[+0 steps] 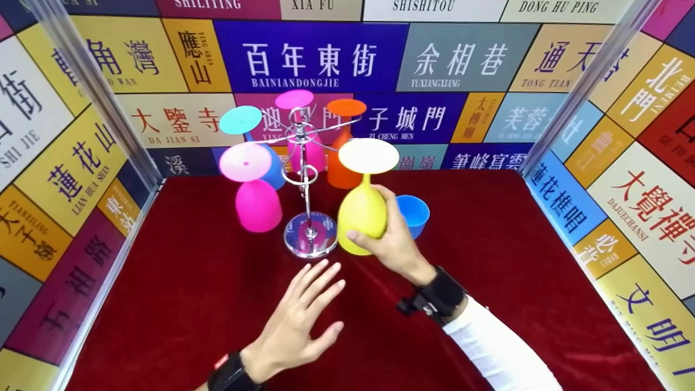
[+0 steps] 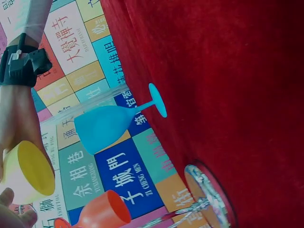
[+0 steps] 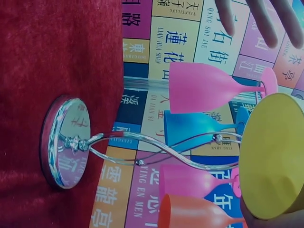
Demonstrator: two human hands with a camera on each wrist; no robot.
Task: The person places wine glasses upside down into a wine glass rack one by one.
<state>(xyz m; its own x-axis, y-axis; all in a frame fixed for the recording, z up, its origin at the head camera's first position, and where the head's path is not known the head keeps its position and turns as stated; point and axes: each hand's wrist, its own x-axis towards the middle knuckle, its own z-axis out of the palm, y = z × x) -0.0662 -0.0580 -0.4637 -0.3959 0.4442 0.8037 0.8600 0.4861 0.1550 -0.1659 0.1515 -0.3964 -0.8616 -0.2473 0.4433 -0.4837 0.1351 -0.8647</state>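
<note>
My right hand point(image 1: 395, 241) grips the bowl of a yellow goblet point(image 1: 359, 212), held upside down with its pale foot uppermost beside the chrome goblet rack point(image 1: 307, 203). Whether the stem touches a rack arm cannot be told. In the right wrist view the goblet's open mouth point(image 3: 273, 156) faces the camera. The left hand point(image 1: 296, 320), fingers spread and holding nothing, hovers in front of the rack's round base point(image 1: 309, 236). Upside down on the rack hang a near pink goblet point(image 1: 258, 206), a blue goblet point(image 1: 271, 165), a far pink goblet point(image 1: 307, 155) and an orange goblet point(image 1: 345, 160).
Behind my right hand another blue goblet point(image 1: 415, 214) stands upright, its foot visible in the left wrist view. Dark red cloth point(image 1: 190, 282) covers the table. Printed panels point(image 1: 309, 54) with transparent corner posts point(image 1: 117, 92) enclose the back and sides.
</note>
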